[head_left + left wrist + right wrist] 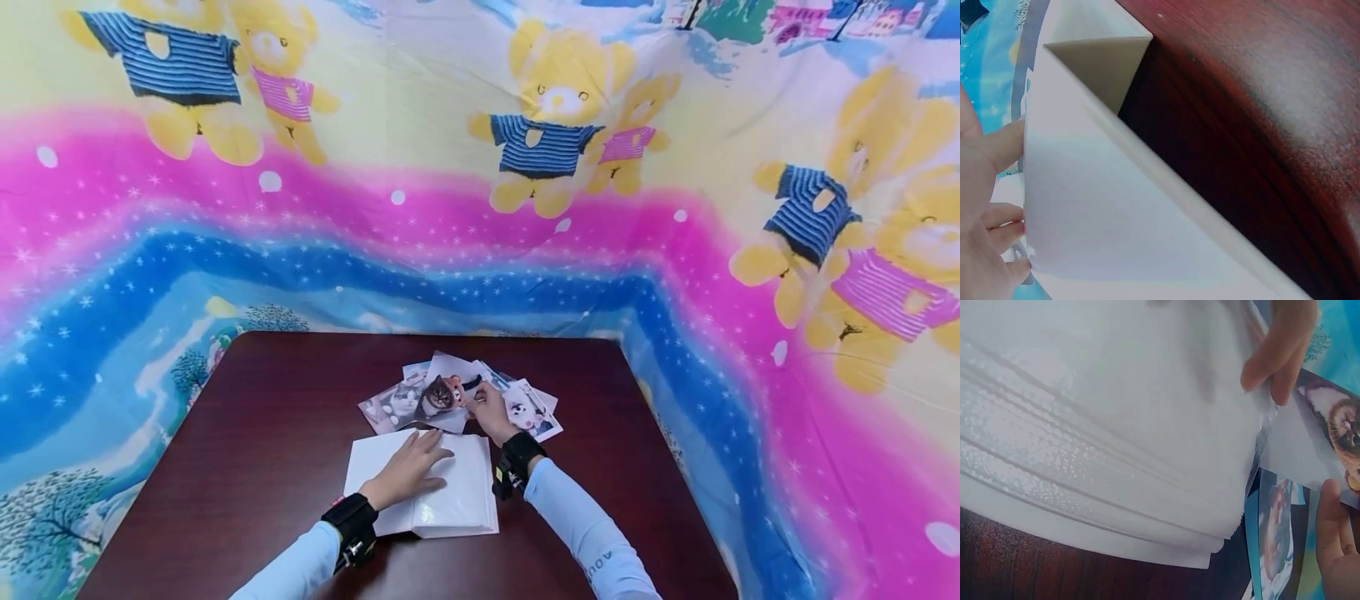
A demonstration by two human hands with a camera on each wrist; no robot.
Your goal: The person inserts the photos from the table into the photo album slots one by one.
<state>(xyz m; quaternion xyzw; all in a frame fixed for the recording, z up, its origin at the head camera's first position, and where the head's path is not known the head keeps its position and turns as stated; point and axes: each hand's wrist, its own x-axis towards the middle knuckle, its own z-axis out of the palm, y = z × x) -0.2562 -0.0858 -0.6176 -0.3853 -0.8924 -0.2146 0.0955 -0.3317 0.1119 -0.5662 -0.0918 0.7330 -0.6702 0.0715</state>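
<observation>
An open photo album (472,492) with white pages and clear plastic sleeves lies on the table. My left hand (408,468) rests on its pages, fingers spread toward the far edge. In the left wrist view the left hand (988,219) shows beside the raised white cover (1116,200). Just beyond the album, my right hand (491,412) pinches the right side of a cat photo (437,398) between thumb and fingers. The right wrist view shows this cat photo (1344,425) by the album's page edge, with the right hand's fingers (1330,519) at its lower border.
Several loose photos fan out behind the album, among them a pale one (393,407) on the left and a white animal picture (527,408) on the right. The dark red wooden table (262,433) is bordered by a patterned bear curtain (420,200).
</observation>
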